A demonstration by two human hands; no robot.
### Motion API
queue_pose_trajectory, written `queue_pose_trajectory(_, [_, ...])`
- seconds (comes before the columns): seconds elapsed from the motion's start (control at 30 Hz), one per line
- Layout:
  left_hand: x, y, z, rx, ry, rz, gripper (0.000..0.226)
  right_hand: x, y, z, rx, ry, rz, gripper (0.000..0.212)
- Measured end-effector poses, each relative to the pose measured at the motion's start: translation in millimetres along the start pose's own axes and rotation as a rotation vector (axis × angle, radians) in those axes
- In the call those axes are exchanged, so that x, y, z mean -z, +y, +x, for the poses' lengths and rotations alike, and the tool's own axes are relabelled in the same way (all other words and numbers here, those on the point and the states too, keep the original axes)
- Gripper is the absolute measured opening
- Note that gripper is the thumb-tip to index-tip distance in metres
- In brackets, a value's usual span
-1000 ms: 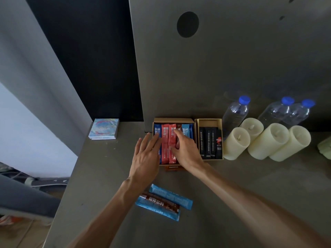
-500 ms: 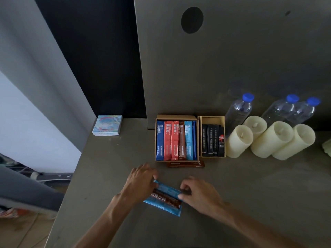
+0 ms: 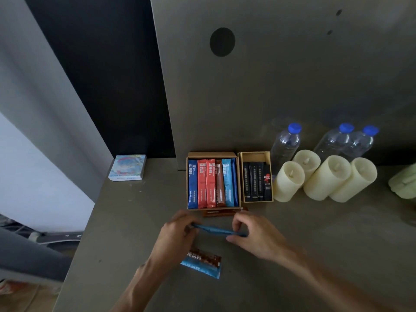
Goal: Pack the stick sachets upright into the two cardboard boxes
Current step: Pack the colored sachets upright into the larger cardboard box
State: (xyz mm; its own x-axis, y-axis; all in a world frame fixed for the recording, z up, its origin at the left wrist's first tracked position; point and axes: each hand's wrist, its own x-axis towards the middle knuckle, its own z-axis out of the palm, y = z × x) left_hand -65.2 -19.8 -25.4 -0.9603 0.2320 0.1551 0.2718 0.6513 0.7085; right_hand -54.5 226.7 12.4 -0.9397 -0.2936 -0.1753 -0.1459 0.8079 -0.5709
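Holding a light blue sachet (image 3: 219, 230) by its two ends, a person's left hand (image 3: 177, 235) and right hand (image 3: 256, 238) meet over a grey table (image 3: 126, 221). Each hand has its fingers and thumb curled in a pinch on the packet. It stretches sideways between them, edge-on to the camera, just in front of the boxes. Whether it is clear of the table is hard to tell.

Nearer the person, beside the left wrist, a brown sachet (image 3: 206, 257) lies across a second blue sachet (image 3: 202, 270), both flat on the table. Beyond the hands, a dark brown packet (image 3: 222, 213) lies flat against the front of the larger box (image 3: 211, 154).

That box holds a row of sachets side by side: one dark blue, two red, one brown, one light blue and another blue at the right end. Touching its right side is the smaller box (image 3: 255, 154), with black sachets (image 3: 253, 183) in it and bare cardboard showing above them.

To the right, four cream candles (image 3: 289, 181) sit bunched together, with three clear bottles (image 3: 286, 145) with blue caps behind them. A small colourful packet (image 3: 128, 167) rests at the table's far left corner.
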Motion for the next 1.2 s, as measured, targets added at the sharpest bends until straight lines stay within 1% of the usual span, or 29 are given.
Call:
queue_pose_trajectory(0.07, [3,8,2,-0.056,0.12,-0.073,0.032,8,0,3,-0.007,-0.001,0.187,0.019])
queue_pose_trajectory(0.13, [7,15,6,-0.088,0.193,-0.113,0.033,14,1,9,-0.026,-0.044,0.301,0.015])
queue_pose_trajectory(0.23, [11,22,11,-0.108,0.233,-0.171,0.032,18,0,16,-0.047,-0.155,0.338,0.024])
queue_pose_trajectory(0.3, [11,27,13,-0.089,0.247,-0.252,0.031,19,-2,18,-0.054,-0.172,0.356,0.021])
queue_pose_trajectory(0.37, [11,35,12,-0.001,0.238,-0.4,0.033,18,-3,18,-0.057,-0.119,0.34,0.017])
queue_pose_trajectory(0.43, [12,43,12,0.156,0.216,-0.598,0.035,17,-2,17,-0.065,-0.076,0.317,0.018])
queue_pose_trajectory(0.5, [14,50,15,0.27,0.217,-0.733,0.03,16,-2,17,-0.064,-0.054,0.304,0.018])
queue_pose_trajectory(0.57, [13,53,18,0.33,0.202,-0.775,0.018,16,-5,16,-0.055,-0.042,0.311,0.015])
queue_pose_trajectory(0.63, [12,52,20,0.347,0.187,-0.747,0.008,17,-7,16,-0.055,-0.048,0.35,0.014])
queue_pose_trajectory(0.73, [10,46,24,0.399,0.245,-0.732,0.009,17,-6,16,-0.082,-0.08,0.373,0.015])
queue_pose_trajectory(0.8, [10,44,25,0.432,0.269,-0.786,0.009,18,-4,16,-0.111,-0.053,0.39,0.013])
queue_pose_trajectory(0.87, [9,42,24,0.452,0.225,-0.841,0.009,23,-2,16,-0.156,0.022,0.558,0.01])
queue_pose_trajectory(0.9, [7,38,23,0.461,0.178,-0.811,0.008,26,-1,18,-0.185,0.067,0.689,0.012])
queue_pose_trajectory(0.97, [1,30,20,0.43,0.047,-0.63,0.004,34,-1,24,-0.209,0.142,0.892,0.015])
queue_pose_trajectory(1.03, [-8,28,17,0.332,-0.083,-0.418,0.007,40,-7,35,-0.197,0.16,0.962,0.014])
queue_pose_trajectory(1.1, [-16,34,18,0.274,-0.148,-0.258,0.008,43,-16,48,-0.197,0.159,0.933,0.012])
queue_pose_trajectory(1.17, [-19,41,23,0.235,-0.123,-0.158,0.009,46,-22,63,-0.206,0.21,0.787,0.013])
queue_pose_trajectory(1.2, [-20,42,27,0.185,-0.076,-0.083,0.008,47,-24,71,-0.215,0.255,0.691,0.013])
